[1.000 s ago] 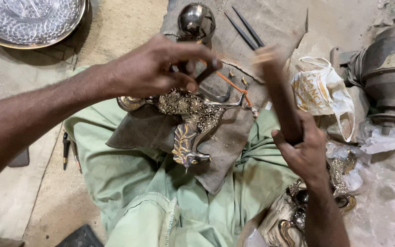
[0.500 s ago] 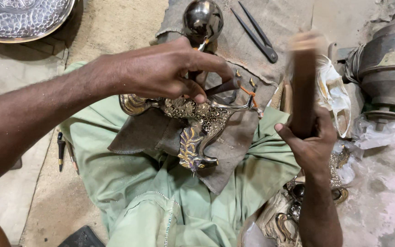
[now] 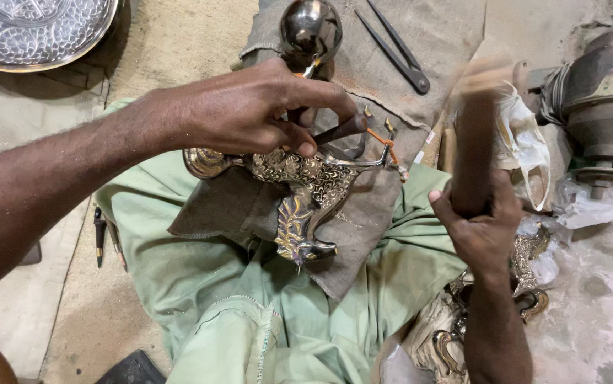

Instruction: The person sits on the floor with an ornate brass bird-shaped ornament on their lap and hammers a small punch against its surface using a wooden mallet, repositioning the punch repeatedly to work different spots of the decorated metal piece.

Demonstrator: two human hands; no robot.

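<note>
Far left we see a hammered silver tray (image 3: 29, 32); far centre, a shiny metal ball (image 3: 310, 28) and black dividers (image 3: 395, 50). Our left hand (image 3: 249, 110) pinches a dark punch (image 3: 335, 130) onto the ornate brass figurine (image 3: 299, 192) on our lap. Our right hand (image 3: 484, 227) grips a blurred wooden mallet (image 3: 475, 142) upright.

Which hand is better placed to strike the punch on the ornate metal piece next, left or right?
Right, likely. The right hand grips a wooden mallet, raised and motion-blurred beside the work. The left hand pinches the punch against the ornate metal piece, so it is occupied.
</note>
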